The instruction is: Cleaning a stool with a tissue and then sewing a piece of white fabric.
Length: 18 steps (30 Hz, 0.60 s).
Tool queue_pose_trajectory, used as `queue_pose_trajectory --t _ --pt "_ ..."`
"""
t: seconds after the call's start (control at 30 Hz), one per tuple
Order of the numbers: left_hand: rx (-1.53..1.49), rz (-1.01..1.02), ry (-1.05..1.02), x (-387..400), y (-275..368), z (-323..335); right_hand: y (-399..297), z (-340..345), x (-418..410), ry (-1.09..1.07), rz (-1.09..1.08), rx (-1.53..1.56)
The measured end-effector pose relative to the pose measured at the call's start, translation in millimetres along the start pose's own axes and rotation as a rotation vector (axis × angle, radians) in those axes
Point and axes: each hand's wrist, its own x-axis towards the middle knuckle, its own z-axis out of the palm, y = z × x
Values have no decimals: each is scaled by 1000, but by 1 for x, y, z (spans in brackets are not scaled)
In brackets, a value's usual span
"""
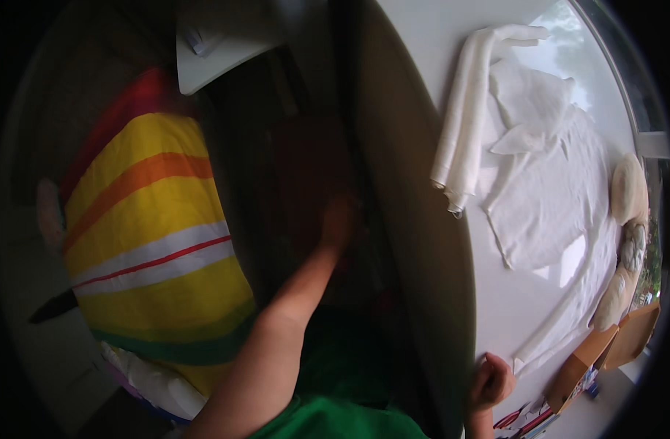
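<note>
My left hand reaches down into the dark space beside the white table; its fingers are too dim and blurred to read, and whatever it touches is hidden. Loosely curled at the table's near edge, my right hand shows nothing in it. It lies close to the narrow end of a spread, wrinkled white cloth. Farther up the table, a rolled white cloth partly hangs over the edge. On the left is a large striped cloth in yellow, orange, red, white and green.
Stuffed beige cloth rolls lie along the window side. An opened cardboard box with mixed items stands at lower right. A white surface's corner juts in at upper left. White crumpled material lies below the striped cloth.
</note>
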Motion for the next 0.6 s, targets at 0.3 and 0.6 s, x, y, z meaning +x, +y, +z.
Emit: queue_pose_trajectory --t 0.3,0.6 --pt "133 213 -234 -76 -3 12 1 -7 -10 -81 137 29" --pt "251 121 -406 -10 8 -19 1 -14 -1 -135 59 127"
